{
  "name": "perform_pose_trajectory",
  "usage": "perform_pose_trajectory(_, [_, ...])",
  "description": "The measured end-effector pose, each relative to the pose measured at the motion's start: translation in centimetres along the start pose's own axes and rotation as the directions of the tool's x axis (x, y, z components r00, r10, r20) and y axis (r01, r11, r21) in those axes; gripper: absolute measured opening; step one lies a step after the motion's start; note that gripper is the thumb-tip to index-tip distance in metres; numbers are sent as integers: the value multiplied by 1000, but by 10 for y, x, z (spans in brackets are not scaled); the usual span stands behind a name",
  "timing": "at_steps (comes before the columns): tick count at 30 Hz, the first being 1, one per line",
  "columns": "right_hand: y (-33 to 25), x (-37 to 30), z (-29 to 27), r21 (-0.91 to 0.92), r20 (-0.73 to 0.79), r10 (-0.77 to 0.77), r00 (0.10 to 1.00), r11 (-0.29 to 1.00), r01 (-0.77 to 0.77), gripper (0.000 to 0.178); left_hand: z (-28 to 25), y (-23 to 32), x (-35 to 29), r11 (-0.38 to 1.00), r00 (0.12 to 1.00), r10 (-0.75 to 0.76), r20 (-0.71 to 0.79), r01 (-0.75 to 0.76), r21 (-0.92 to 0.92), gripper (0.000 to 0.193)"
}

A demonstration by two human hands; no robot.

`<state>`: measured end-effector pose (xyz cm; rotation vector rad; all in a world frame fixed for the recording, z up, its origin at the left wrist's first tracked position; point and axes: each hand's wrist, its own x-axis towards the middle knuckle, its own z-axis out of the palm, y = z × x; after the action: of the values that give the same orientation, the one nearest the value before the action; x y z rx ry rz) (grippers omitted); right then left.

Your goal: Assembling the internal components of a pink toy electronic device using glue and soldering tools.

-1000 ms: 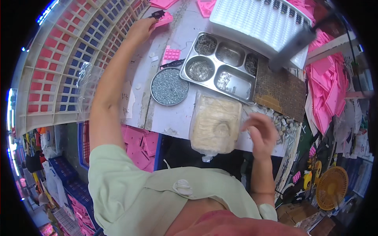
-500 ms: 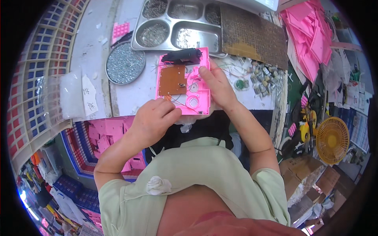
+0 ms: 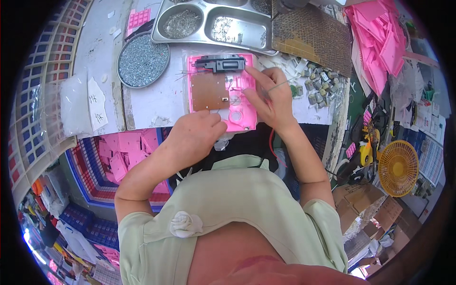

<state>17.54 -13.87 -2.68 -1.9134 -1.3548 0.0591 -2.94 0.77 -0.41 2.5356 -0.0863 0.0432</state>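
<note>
A pink plastic housing (image 3: 247, 115) lies at the near edge of the table. Inside it sit a brown circuit board (image 3: 208, 90) and, across its far end, a long black plastic part (image 3: 223, 63). Thin wires stick out past the housing's left side. My left hand (image 3: 197, 135) is closed on the near left corner, fingers curled, thumb along the near edge. At the right side, my right hand (image 3: 274, 97) has thumb and index finger apart, the index tip at the black part's right end. A red wire (image 3: 271, 142) hangs below this hand.
Beyond the housing stands a metal compartment tray (image 3: 190, 42) of small parts. A round dish (image 3: 144, 59) of screws is to its left. Small metal motors (image 3: 323, 88) and a brown textured board (image 3: 308, 38) lie right. Pink pieces fill a basket (image 3: 88, 190) below left.
The black part has turned and now lies flat, showing a rectangular face. My right hand has shifted from gripping the housing's edge, its index finger now stretched to that part. The view has shifted slightly.
</note>
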Motion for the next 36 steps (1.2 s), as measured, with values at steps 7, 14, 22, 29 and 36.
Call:
perform_pose_trajectory(7, [1,-8,1,159,131,58,990,984,-79,35,-3,-4,6,997,998,-38,-48,34,-74,16])
perform_pose_trajectory(14, [-3,-1,-6,281,170,79,982,952,-125,28,-17,0,5,997,995,-82,52,82,-10,13])
perform_pose_trajectory(22, [-24,-18,-38,407,231,-185,955,910,78,30,-4,21,13,987,975,-102,-199,74,-144,23])
perform_pose_trajectory(29, [-36,-9,-42,493,381,-168,909,869,-46,41,18,10,1,981,962,168,-217,-184,-57,29])
perform_pose_trajectory(36, [-50,-17,-1,-17,398,-181,899,979,205,55,10,-13,-40,977,873,-199,-446,212,-23,13])
